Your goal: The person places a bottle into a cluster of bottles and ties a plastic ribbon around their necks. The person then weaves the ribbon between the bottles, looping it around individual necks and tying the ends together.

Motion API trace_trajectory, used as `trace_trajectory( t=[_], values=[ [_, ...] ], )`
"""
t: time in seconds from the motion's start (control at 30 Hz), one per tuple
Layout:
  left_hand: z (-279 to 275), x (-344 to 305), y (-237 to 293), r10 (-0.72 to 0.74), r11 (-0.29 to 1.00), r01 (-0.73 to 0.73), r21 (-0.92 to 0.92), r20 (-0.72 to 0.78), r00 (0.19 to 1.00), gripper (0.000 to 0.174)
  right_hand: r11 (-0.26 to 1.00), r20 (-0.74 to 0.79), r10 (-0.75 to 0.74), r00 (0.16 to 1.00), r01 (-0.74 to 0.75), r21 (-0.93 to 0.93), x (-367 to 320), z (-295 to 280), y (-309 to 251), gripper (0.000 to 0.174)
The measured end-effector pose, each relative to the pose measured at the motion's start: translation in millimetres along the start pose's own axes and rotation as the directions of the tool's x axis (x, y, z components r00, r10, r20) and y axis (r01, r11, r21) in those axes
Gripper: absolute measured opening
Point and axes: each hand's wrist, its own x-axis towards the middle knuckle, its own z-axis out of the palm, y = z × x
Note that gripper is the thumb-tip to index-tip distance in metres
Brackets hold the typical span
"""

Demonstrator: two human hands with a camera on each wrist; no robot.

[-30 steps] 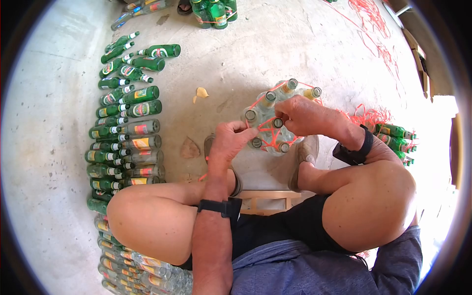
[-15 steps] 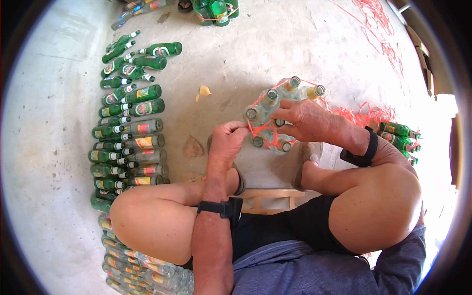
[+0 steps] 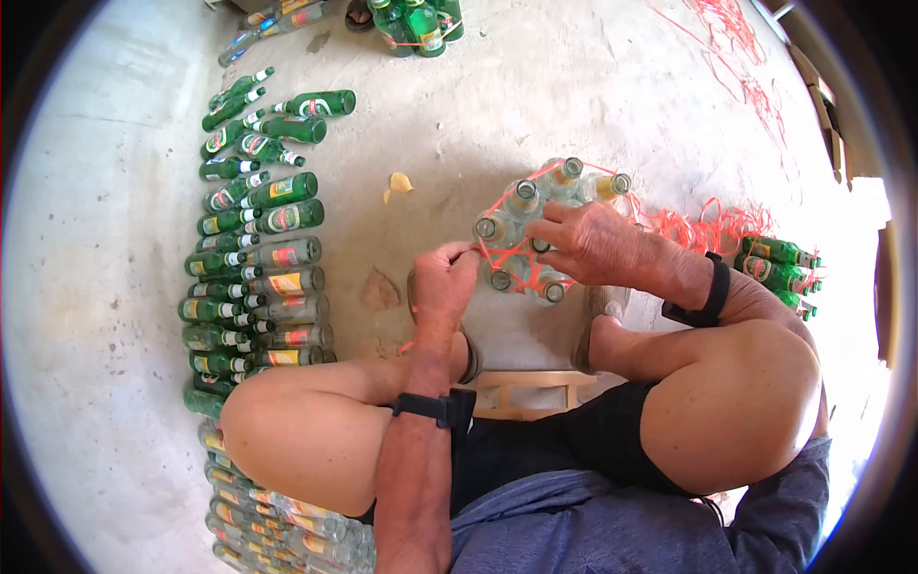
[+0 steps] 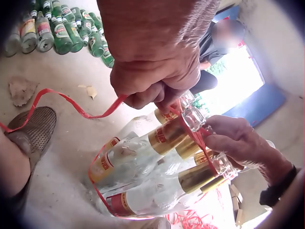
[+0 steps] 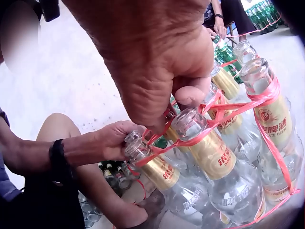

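Observation:
Clear bottles with gold neck foil (image 5: 214, 155) stand upright in a cluster between the feet. Red plastic twine (image 5: 233, 110) wraps round their necks and passes about the cluster lower down. The left hand (image 3: 448, 287), at the cluster's left edge, pinches the twine with curled fingers; a loose length of twine (image 4: 78, 110) trails from it in the left wrist view. Over the necks at the cluster's right side is the right hand (image 3: 598, 241), its thumb and fingers bent at a bottle neck and the twine. In the right wrist view its fingertips partly hide the twine there.
Green and clear bottles (image 3: 287, 218) lie in rows at the left. Tied green bottles (image 3: 421, 29) stand at the top, others (image 3: 779, 253) lie at the right near tangled twine (image 3: 712, 228). A wooden stool (image 3: 535, 387) is below.
The left hand has drawn a little to the left, away from the bottle necks, with the twine. The right hand has shifted slightly right, its fingers staying over the necks.

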Motion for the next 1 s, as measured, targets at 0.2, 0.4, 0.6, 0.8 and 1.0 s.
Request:
trace_trajectory(
  t=[0.2, 0.4, 0.6, 0.8, 1.0],
  values=[
    [4.2, 2.1, -4.5, 0.122, 0.992, -0.121, 0.041, -0.032, 0.992, 0.023, 0.996, -0.012, 0.079, 0.997, -0.078, 0.04, -4.4, -3.4, -8.1, 0.053],
    [2.2, -3.6, 12.0, 0.177, 0.975, -0.169, 0.146, -0.04, 0.983, 0.036, 0.996, -0.057, -0.078, 0.995, 0.08, 0.033, -13.7, -33.0, -13.9, 0.06],
    [-0.3, 6.4, 2.9, 0.315, 0.939, -0.312, 0.143, 0.008, 0.949, 0.044, 0.967, 0.057, -0.241, 0.969, 0.245, -0.068, -40.5, -34.2, 3.5, 0.05],
    [-1.0, 9.2, 12.7, 0.325, 0.937, -0.328, 0.119, 0.047, 0.945, 0.044, 0.911, -0.023, -0.306, 0.952, 0.286, -0.297, -51.2, -10.5, 7.7, 0.034],
    [-4.8, 2.6, 24.2, 0.268, 0.943, -0.276, 0.187, 0.065, 0.961, 0.046, 0.876, -0.078, -0.299, 0.951, 0.241, -0.419, -59.3, 3.9, 12.4, 0.021]
  ],
)
